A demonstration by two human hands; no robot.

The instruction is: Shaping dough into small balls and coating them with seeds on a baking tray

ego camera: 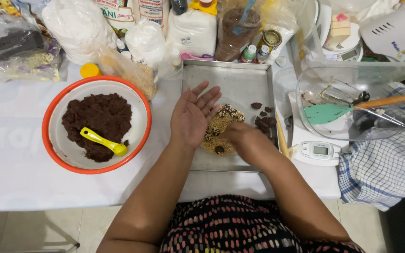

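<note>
My right hand (238, 134) lies over the seed pile (221, 129) with its fingertips down and out of sight; cannot tell whether they grip anything. My left hand (194, 115) covers the pile's left edge. Part of the steel tray (240, 79) floor is hidden under both hands. The bags at the top are cut off by the frame edge. The scale display (320, 150) is too small to read.

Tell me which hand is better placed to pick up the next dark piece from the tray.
Probably the right hand: it rests on the seed pile, beside the dark pieces. The left hand is farther away, open, palm up.
</note>
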